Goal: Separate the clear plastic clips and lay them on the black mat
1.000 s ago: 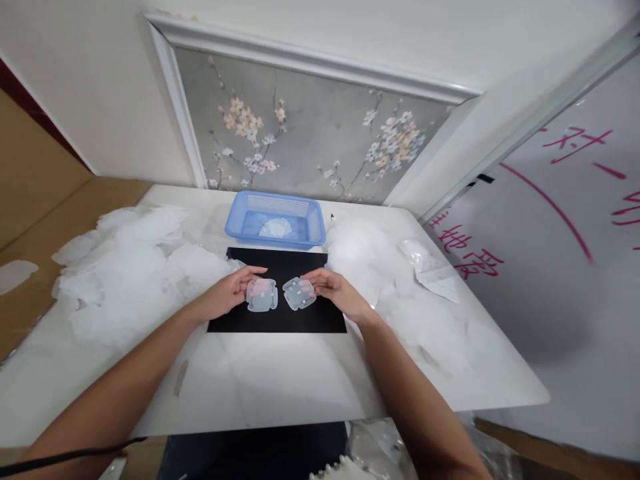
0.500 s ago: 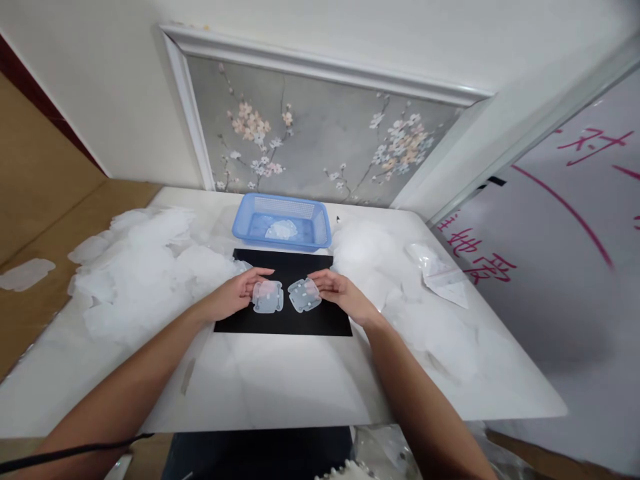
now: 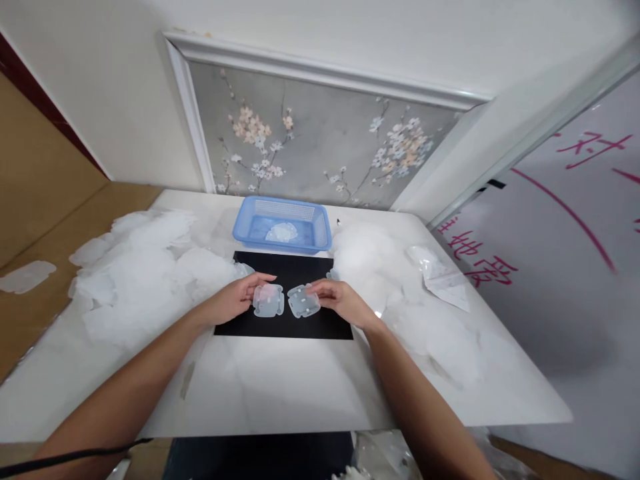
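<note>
Over the black mat (image 3: 285,328), my left hand (image 3: 239,298) grips a translucent rounded plastic piece (image 3: 269,301) by its left side, some fingers showing through it. My right hand (image 3: 343,298) pinches a similar translucent piece (image 3: 303,302) at its right edge; this one is slightly tilted. A narrow gap separates the two pieces. Behind the mat stands a blue basket (image 3: 283,245) with a few clear pieces (image 3: 282,232) inside.
A big heap of translucent pieces (image 3: 135,273) covers the table's left side. Another heap (image 3: 370,260) lies on the right, beside a clear plastic bag (image 3: 443,280). A loose piece (image 3: 27,277) lies beyond the table's left edge. A framed floral panel (image 3: 320,133) stands behind.
The right-hand piece has turned a little and shifted slightly left, and my right fingers have drawn closer together. The whole view has moved slightly down.
</note>
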### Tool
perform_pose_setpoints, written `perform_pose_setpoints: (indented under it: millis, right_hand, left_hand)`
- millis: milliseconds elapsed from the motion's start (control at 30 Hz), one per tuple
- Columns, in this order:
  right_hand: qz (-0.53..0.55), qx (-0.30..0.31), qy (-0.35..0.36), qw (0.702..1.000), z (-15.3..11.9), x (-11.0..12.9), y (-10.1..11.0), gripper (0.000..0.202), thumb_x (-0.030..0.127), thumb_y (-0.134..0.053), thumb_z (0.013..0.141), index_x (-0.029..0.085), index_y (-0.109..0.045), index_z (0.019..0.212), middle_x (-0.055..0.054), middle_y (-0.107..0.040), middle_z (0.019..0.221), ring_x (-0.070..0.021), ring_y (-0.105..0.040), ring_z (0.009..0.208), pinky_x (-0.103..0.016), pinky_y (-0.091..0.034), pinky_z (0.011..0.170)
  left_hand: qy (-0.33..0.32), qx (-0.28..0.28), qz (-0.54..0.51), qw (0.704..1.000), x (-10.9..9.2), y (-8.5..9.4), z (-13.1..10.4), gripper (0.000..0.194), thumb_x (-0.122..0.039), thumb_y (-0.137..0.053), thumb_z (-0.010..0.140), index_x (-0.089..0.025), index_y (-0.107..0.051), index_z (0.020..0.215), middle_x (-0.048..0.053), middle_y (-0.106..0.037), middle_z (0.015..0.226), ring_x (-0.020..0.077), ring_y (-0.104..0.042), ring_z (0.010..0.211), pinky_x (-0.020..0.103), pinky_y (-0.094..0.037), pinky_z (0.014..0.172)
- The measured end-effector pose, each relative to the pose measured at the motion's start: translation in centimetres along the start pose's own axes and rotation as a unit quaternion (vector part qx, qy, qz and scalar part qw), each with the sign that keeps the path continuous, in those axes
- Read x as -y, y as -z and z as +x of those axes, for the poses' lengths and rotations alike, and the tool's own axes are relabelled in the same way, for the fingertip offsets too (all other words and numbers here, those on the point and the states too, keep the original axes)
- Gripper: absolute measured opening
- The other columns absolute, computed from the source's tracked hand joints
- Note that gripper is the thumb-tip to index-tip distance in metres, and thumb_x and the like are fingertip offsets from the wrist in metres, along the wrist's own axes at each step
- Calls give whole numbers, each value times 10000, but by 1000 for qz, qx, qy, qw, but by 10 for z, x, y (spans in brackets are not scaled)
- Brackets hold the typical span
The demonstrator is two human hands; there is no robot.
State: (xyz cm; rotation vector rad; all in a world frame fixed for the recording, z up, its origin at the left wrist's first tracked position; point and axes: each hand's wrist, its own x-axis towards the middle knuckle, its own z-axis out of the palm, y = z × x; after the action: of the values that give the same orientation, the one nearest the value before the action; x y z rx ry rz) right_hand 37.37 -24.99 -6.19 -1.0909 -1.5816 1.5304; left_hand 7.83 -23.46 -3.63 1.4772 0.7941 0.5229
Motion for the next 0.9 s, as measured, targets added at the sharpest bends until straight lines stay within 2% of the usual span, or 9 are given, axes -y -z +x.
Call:
perform_pose_setpoints:
  millis: [67, 133, 200, 267, 333, 467, 600, 733, 900]
  right_hand:
    - [-45, -30, 32, 998, -1, 4, -2, 186, 385, -750, 755, 218, -708, 824, -87, -583, 1331, -265, -601, 1166, -454, -432, 1046]
    - [-43, -55, 53, 996, -2, 9, -6, 215, 417, -737, 785, 218, -659, 764, -67, -538, 1397, -267, -523, 1274, -449, -376, 1099]
    - [39, -70, 37, 996, -2, 11, -12, 278, 466, -707, 814, 223, -581, 768, -59, -636, 1248, -251, -580, 1190, -447, -432, 1038]
    - [151, -85, -8, 985, 0, 10, -17, 323, 494, -724, 791, 235, -532, 814, -26, -696, 989, -223, -660, 963, -419, -519, 892]
    - [234, -90, -48, 967, 2, 9, -20, 356, 456, -784, 730, 243, -550, 892, 0, -690, 883, -202, -668, 840, -396, -546, 816]
    - [312, -64, -79, 944, 4, 9, -21, 379, 355, -820, 693, 230, -620, 989, -38, -710, 1027, -214, -678, 920, -407, -543, 879]
    - [333, -50, -80, 938, 4, 12, -20, 360, 439, -768, 770, 222, -644, 1029, -64, -711, 1065, -222, -682, 936, -408, -554, 876]
    - [350, -26, -82, 933, 4, 13, -20, 404, 549, -638, 874, 201, -629, 1080, -79, -714, 1034, -202, -690, 907, -393, -560, 866]
    - [365, -38, -90, 926, 6, 12, -20, 395, 554, -569, 917, 191, -619, 1065, -102, -708, 1067, -220, -694, 935, -422, -558, 872]
  left_hand:
    - [-3, -1, 24, 1000, 1, -1, 0, 448, -166, -626, 800, -204, -580, 1244, 110, -650, 1272, 232, -629, 1145, 394, -480, 1000]
    - [-14, -9, 84, 996, 0, -3, -1, 239, -269, -648, 831, -186, -671, 1055, 109, -642, 1255, 237, -628, 1114, 392, -476, 993]
    - [-29, -34, 143, 989, -3, -7, -2, 168, -345, -646, 848, -180, -676, 860, 109, -611, 1284, 253, -604, 1140, 397, -462, 998]
    - [-33, -74, 155, 985, -5, -12, -3, 215, -393, -617, 875, -189, -620, 806, 104, -585, 1334, 267, -558, 1218, 407, -438, 1022]
    - [-21, -124, 120, 985, -7, -16, -3, 250, -445, -575, 901, -202, -561, 842, 96, -636, 1259, 257, -574, 1198, 409, -445, 1013]
    - [34, -187, 0, 982, -10, -17, -2, 407, -575, -566, 872, -212, -518, 1048, 42, -696, 901, 217, -686, 867, 361, -549, 801]
    - [63, -183, -73, 978, -13, -15, -1, 600, -628, -649, 783, -195, -534, 1182, 62, -690, 927, 213, -695, 792, 294, -561, 639]
    - [98, -197, -103, 970, -17, -15, -2, 672, -640, -689, 735, -189, -564, 1217, 69, -696, 955, 213, -702, 794, 318, -581, 700]
    - [95, -191, -113, 970, -16, -14, -3, 668, -632, -683, 746, -195, -576, 1240, 81, -703, 999, 229, -705, 826, 342, -583, 731]
